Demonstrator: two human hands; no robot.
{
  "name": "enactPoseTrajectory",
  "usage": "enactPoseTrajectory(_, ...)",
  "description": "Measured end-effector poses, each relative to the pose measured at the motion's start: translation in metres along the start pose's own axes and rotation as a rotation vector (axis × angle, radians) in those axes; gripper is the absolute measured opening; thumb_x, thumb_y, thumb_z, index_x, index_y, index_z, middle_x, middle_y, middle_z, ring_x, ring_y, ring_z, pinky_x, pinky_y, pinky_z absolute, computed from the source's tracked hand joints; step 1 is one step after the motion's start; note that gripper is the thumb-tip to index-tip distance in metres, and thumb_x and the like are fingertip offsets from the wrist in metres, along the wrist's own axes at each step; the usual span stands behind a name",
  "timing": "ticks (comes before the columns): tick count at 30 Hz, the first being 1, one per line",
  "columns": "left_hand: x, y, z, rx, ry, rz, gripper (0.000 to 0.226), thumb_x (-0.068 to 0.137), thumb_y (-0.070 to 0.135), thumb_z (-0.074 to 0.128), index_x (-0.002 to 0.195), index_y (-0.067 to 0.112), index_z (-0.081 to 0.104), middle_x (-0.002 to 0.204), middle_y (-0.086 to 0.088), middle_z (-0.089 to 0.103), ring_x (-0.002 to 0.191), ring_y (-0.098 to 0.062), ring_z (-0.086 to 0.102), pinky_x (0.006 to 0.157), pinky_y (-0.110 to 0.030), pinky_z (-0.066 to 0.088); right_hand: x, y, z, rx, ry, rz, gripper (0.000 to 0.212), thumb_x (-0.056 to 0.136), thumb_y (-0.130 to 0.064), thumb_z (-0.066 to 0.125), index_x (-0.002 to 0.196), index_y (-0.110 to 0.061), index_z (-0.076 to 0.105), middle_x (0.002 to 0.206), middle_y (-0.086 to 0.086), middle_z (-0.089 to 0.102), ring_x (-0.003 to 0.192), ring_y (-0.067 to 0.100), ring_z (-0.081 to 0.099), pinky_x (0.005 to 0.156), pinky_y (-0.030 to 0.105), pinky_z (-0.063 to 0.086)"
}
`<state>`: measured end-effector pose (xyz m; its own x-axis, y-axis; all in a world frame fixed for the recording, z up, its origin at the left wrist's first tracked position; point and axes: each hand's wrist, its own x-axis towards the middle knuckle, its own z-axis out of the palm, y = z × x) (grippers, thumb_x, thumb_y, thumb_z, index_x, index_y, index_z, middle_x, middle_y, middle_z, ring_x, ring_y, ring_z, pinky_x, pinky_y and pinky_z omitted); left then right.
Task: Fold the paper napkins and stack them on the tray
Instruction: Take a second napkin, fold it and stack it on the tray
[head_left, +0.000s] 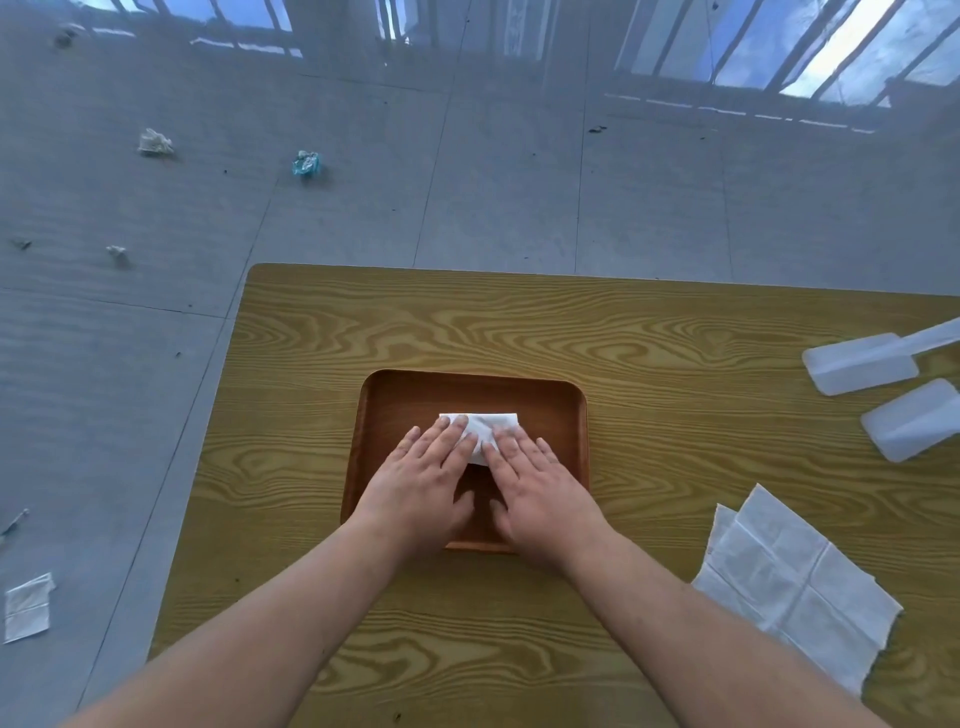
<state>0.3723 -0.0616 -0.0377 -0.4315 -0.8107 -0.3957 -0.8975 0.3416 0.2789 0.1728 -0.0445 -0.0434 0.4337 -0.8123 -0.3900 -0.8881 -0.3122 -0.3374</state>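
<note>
A brown wooden tray (550, 405) sits in the middle of the wooden table. A small folded white napkin (480, 423) lies inside it. My left hand (423, 478) and my right hand (535, 488) both rest flat on the napkin's near part, fingers spread and pressing down, so its near edge is hidden. A pile of unfolded white napkins (789, 577) lies on the table to the right of my right forearm.
Two white plastic scoop-like objects (862, 364) (914, 421) lie at the table's right edge. The table (311, 415) ends on the left over a grey tiled floor, where crumpled paper scraps (155, 143) and one flat napkin (27, 608) lie.
</note>
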Motion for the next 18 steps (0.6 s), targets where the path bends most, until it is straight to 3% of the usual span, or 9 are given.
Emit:
enactPoseTrajectory(4,0.001,-0.007,0.006,0.067,-0.112,0.020,0.078,0.101,0.055,0.031,0.166,0.023,0.002,0.176,0.001,-0.008,0.158,-0.010,-0.016,0.128,-0.036,-0.008,0.000,0.001,0.009,-0.050,-0.071,0.017,0.074,0.106,-0.045,0.032,0.166,-0.015,0.001,0.175,0.006,-0.009,0.160,0.019,-0.014,0.127,0.039,-0.010)
enactPoseTrajectory(9,0.002,-0.008,0.005,0.081,-0.129,0.025,0.078,0.101,0.056,0.029,0.166,0.024,0.000,0.175,0.002,-0.010,0.158,-0.009,-0.016,0.128,-0.038,-0.005,0.002,-0.003,0.014,-0.073,-0.085,0.041,0.075,0.106,-0.046,0.032,0.165,-0.015,-0.003,0.174,0.006,-0.014,0.159,0.021,-0.017,0.127,0.041,-0.010)
enactPoseTrajectory(12,0.004,-0.002,-0.001,0.071,-0.115,0.004,0.076,0.102,0.058,0.030,0.167,0.024,0.009,0.176,0.001,-0.001,0.161,-0.012,-0.007,0.129,-0.041,-0.003,0.001,-0.005,0.008,-0.040,-0.075,0.059,0.074,0.106,-0.045,0.032,0.166,-0.017,-0.001,0.175,0.005,-0.010,0.160,0.021,-0.014,0.127,0.042,-0.009)
enactPoseTrajectory(18,0.021,0.037,-0.026,0.073,0.012,0.072,0.065,0.102,0.059,0.037,0.159,0.028,0.035,0.173,0.001,0.024,0.159,-0.020,0.018,0.128,-0.043,0.009,-0.038,0.021,-0.014,0.054,0.155,0.164,0.068,0.105,-0.040,0.036,0.166,-0.029,0.007,0.176,0.003,0.003,0.162,0.027,-0.004,0.130,0.046,-0.002)
